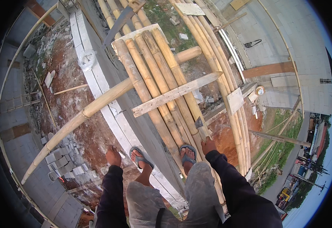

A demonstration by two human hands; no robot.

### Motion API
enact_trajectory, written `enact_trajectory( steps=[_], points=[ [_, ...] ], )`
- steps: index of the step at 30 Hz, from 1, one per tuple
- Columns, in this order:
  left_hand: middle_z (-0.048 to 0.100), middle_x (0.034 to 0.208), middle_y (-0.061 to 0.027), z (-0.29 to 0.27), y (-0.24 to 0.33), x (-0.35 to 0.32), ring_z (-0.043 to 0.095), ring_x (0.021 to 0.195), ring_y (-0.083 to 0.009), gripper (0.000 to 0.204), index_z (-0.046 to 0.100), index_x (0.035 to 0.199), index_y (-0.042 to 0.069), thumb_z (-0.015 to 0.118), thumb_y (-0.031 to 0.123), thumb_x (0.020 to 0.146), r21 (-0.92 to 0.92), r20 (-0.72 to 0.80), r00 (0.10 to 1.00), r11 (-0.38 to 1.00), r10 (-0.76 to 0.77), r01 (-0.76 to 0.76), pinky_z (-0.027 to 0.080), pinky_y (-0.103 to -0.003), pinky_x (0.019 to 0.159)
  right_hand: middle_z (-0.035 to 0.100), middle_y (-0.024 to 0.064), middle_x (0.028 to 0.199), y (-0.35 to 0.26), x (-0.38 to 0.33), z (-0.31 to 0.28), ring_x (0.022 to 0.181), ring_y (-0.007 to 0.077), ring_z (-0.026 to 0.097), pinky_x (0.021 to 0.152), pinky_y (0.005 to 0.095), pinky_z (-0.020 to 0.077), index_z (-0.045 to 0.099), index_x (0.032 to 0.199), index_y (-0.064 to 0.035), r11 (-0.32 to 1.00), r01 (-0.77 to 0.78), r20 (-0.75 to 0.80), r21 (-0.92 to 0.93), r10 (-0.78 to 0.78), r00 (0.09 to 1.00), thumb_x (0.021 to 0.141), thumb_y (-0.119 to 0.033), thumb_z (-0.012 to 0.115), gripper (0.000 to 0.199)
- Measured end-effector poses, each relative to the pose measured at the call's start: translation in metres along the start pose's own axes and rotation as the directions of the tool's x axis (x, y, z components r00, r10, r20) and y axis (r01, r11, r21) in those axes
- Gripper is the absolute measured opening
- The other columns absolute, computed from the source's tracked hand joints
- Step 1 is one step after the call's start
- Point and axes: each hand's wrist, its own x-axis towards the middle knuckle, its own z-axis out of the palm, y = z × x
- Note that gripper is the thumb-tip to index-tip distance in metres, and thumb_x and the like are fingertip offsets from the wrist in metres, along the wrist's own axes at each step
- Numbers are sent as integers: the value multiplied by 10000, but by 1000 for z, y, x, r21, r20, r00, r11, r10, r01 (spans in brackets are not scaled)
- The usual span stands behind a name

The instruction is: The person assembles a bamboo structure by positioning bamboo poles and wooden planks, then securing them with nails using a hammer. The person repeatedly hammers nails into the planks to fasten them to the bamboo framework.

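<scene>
Gripping the handle of a hammer (201,125), the right hand (208,146) hangs low beside the right leg, its fingers curled round the wood while the dark metal head points up over the bamboo platform (155,72). The left hand (113,156) hangs loose on the other side, out past the edge of the wall top; it seems to hold nothing, though whether its fingers are curled or slack I cannot tell.

Between the hands stand two feet in grey sandals (141,157), the left on the top of the wall (97,81), the right on the near ends of the bamboo poles. These poles lie side by side, running away from the feet, and a pale wooden plank (175,94) lies across them at a slant, just beyond the hammer head. A single long bamboo pole (92,108) passes under the platform crosswise and reaches down to the left over red earth and a heap of grey paving blocks (61,161). More bamboo poles (226,87) curve along the right side. Far below on the right lie grass and a road.
</scene>
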Motion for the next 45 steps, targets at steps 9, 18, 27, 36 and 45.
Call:
enact_trajectory(
  steps=[9, 18, 27, 36, 45],
  points=[
    [726, 1012, -187, -192, -180, -168, 684, 980, -409, 287, 738, 998, 82, 593, 267, 834, 509, 538, 792, 860, -289, -33, 534, -474, 910, 625, 165, 633, 161, -358, -90, 502, 325, 652, 462, 427, 527, 577, 944, 19, 557, -761, 48, 332, 796, 603, 928, -272, 635, 297],
    [598, 635, -74, -256, -41, -35, 555, 532, -173, 161, 712, 902, 17, 604, 137, 899, -79, 661, 750, 994, -7, 79, 431, -336, 466, 695, 286, 1031, 162, -479, -57, 1017, 408, 684, 881, 474, 551, 683, 1042, 26, 236, -935, 211, 264, 932, 294, 841, -212, 636, 315],
    [613, 801, -91, -199, 374, 60, 639, 592, -196, 96, 551, 977, 13, 583, 68, 905, -396, 568, 667, 871, 482, -292, 507, -306, 444, 688, 265, 1091, 132, -602, -62, 1071, 393, 663, 914, 454, 539, 699, 1068, 0, -113, -930, 312, 350, 950, 2, 807, -251, 680, 362],
    [645, 731, -108, -244, 679, -88, 654, 636, -164, 195, 628, 904, -22, 609, 168, 946, -387, 675, 203, 574, 710, -722, 537, -271, 481, 654, 235, 1198, 129, -707, -98, 1149, 391, 626, 983, 453, 506, 707, 1096, -23, -562, -672, 482, 482, 811, -332, 854, -189, 612, 308],
    [553, 1277, -324, -234, 635, -133, 569, 1036, -483, 651, 509, 1319, 194, 421, 696, 913, -162, 952, 140, 836, 273, -524, 471, -730, 732, 663, 227, 1180, 100, -713, -135, 1143, 404, 622, 972, 455, 503, 671, 1183, -72, -716, -487, 627, 500, 687, -367, 852, -220, 576, 375]
  ],
)
